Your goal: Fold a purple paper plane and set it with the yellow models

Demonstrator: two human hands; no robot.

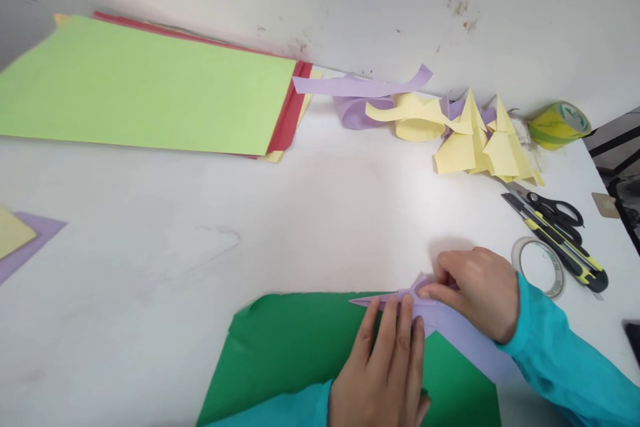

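A folded piece of purple paper [470, 340] lies over a dark green sheet [295, 340], its narrow point facing left. My left hand [385, 367] rests on the narrow folded part with fingers stretched out flat, pressing it against the green sheet. At the purple paper's far edge, my right hand [470, 287] is closed in a pinch on a raised flap. The fingers partly cover the folds. Both hands come out of turquoise sleeves.
Light green sheets [150, 87] lie over red ones at the back left. Folded yellow paper shapes [460, 153], curled strips and a green tape roll [557, 125] stand along the wall. To the right are a box cutter [560, 243], scissors [555, 210] and clear tape [517, 257].
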